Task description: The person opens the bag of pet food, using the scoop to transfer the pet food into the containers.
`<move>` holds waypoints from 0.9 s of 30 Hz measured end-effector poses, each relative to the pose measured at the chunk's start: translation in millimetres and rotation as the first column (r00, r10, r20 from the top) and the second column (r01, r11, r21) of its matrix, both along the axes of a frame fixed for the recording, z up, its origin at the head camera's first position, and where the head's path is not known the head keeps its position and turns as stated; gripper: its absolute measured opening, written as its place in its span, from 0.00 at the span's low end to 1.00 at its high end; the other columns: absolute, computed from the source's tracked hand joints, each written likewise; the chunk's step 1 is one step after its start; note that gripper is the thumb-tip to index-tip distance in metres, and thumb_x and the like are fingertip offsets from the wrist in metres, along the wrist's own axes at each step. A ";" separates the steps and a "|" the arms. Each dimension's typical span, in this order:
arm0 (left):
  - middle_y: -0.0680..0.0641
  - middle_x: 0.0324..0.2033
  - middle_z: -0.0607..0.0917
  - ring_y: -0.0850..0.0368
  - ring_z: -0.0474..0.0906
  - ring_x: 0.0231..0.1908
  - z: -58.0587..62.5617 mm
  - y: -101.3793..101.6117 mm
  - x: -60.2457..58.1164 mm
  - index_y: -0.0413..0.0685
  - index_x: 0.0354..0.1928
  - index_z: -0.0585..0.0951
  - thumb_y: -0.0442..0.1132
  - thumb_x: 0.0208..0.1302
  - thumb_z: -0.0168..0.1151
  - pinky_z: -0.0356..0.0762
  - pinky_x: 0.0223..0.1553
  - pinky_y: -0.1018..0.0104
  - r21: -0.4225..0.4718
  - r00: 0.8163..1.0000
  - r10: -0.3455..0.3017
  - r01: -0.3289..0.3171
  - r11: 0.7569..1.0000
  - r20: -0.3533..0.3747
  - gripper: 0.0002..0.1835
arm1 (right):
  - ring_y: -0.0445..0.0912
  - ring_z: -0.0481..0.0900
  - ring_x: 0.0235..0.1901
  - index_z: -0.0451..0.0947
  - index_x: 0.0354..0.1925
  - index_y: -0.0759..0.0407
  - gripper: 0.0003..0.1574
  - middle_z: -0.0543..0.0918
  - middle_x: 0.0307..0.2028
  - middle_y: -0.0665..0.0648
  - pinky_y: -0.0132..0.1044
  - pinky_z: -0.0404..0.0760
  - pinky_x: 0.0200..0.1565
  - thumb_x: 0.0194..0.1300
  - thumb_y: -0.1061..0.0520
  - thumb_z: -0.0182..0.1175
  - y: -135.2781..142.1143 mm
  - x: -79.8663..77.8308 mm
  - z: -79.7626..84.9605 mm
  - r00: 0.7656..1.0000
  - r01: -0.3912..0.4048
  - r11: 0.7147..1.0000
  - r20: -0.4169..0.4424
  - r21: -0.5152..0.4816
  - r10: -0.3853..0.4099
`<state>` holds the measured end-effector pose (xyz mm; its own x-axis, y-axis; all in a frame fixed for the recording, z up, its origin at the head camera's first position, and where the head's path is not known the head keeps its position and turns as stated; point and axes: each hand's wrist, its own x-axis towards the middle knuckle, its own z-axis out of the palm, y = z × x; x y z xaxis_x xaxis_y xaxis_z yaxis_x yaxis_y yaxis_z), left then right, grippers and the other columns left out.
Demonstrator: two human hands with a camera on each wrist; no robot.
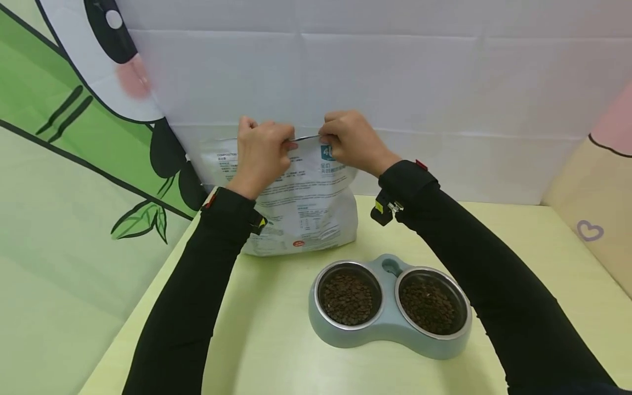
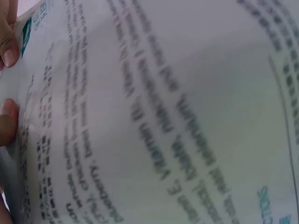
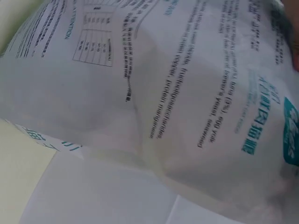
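A white pet food bag [image 1: 316, 214] with printed text stands upright on the table against the back wall. My left hand [image 1: 264, 153] pinches its top edge near the middle. Further right along the same edge, my right hand [image 1: 353, 140] pinches it too, and a dark line of the rim shows between the two hands. The bag's printed face [image 2: 140, 112] fills the left wrist view, with fingertips at the left border. In the right wrist view the bag [image 3: 117, 93] shows its text, a small table and a teal logo.
In front of the bag sits a blue-green double bowl stand [image 1: 390, 323]. Its left metal bowl [image 1: 348, 296] and right metal bowl [image 1: 429, 304] hold brown kibble. A pale yellow table [image 1: 276, 340] lies beneath, with a white cloth wall [image 1: 395, 82] close behind.
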<state>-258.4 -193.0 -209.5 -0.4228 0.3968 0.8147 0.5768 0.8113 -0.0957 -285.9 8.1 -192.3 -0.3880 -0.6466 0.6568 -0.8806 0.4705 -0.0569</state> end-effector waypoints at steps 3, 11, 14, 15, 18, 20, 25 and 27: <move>0.46 0.18 0.74 0.52 0.62 0.21 1.3 -1.1 -1.0 0.49 0.25 0.74 0.44 0.61 0.55 0.46 0.34 0.53 -0.030 1.000 0.003 -0.003 1.000 0.003 0.10 | 0.45 0.67 0.22 0.79 0.29 0.63 0.08 0.64 0.19 0.55 0.35 0.66 0.25 0.60 0.67 0.53 1.3 -1.6 -0.2 1.000 0.015 1.000 -0.028 -0.006 -0.015; 0.47 0.28 0.81 0.52 0.70 0.27 11.8 -12.3 0.8 0.49 0.38 0.78 0.49 0.61 0.53 0.54 0.33 0.55 -0.086 0.984 0.036 -0.021 0.996 0.176 0.12 | 0.43 0.72 0.30 0.80 0.39 0.60 0.10 0.76 0.29 0.54 0.36 0.73 0.34 0.59 0.58 0.59 27.3 -7.9 10.3 0.983 0.000 1.000 0.186 -0.005 0.001; 0.48 0.31 0.82 0.52 0.72 0.29 12.7 -20.9 2.7 0.50 0.39 0.79 0.49 0.61 0.52 0.54 0.33 0.56 -0.062 0.973 0.047 -0.033 0.998 0.225 0.13 | 0.43 0.71 0.29 0.80 0.37 0.60 0.08 0.77 0.29 0.54 0.37 0.71 0.33 0.58 0.58 0.60 36.7 -9.5 9.6 0.974 -0.001 0.999 0.225 -0.038 0.009; 0.48 0.30 0.82 0.52 0.72 0.28 12.0 -23.6 2.9 0.49 0.37 0.79 0.48 0.61 0.53 0.54 0.32 0.56 -0.050 0.976 0.042 -0.032 0.998 0.213 0.12 | 0.43 0.71 0.29 0.80 0.36 0.60 0.07 0.77 0.28 0.54 0.37 0.72 0.32 0.58 0.59 0.60 38.2 -9.8 8.7 0.974 -0.009 0.999 0.228 -0.052 0.020; 0.46 0.25 0.81 0.51 0.70 0.24 7.4 -28.6 2.4 0.47 0.33 0.79 0.46 0.62 0.53 0.53 0.29 0.56 -0.023 0.991 0.023 -0.020 1.000 0.134 0.11 | 0.42 0.72 0.29 0.79 0.32 0.61 0.05 0.76 0.28 0.54 0.36 0.73 0.32 0.59 0.61 0.58 37.3 -11.4 4.3 0.984 -0.044 0.997 0.171 -0.059 0.054; 0.45 0.23 0.79 0.52 0.68 0.21 4.1 -28.8 0.8 0.46 0.31 0.79 0.45 0.62 0.53 0.53 0.28 0.56 -0.005 0.998 0.000 0.000 1.000 0.070 0.12 | 0.43 0.72 0.29 0.76 0.30 0.62 0.04 0.75 0.28 0.55 0.36 0.74 0.32 0.60 0.63 0.56 33.5 -12.1 0.8 0.992 -0.067 0.996 0.104 -0.057 0.072; 0.44 0.17 0.74 0.52 0.62 0.18 1.4 -26.7 -2.6 0.46 0.24 0.76 0.45 0.64 0.52 0.48 0.32 0.54 0.029 0.999 -0.030 0.031 0.999 -0.036 0.14 | 0.46 0.69 0.28 0.68 0.26 0.62 0.08 0.70 0.24 0.56 0.37 0.70 0.29 0.61 0.69 0.50 25.1 -12.7 -4.3 0.996 -0.086 0.994 -0.037 -0.068 0.084; 0.44 0.16 0.74 0.52 0.61 0.18 3.7 -27.1 -2.9 0.46 0.24 0.75 0.45 0.64 0.52 0.47 0.34 0.53 0.032 0.998 -0.032 0.034 0.999 -0.051 0.13 | 0.46 0.68 0.27 0.67 0.25 0.62 0.08 0.69 0.24 0.56 0.38 0.69 0.29 0.61 0.69 0.50 24.2 -12.9 -2.7 0.995 -0.079 0.995 -0.062 -0.069 0.074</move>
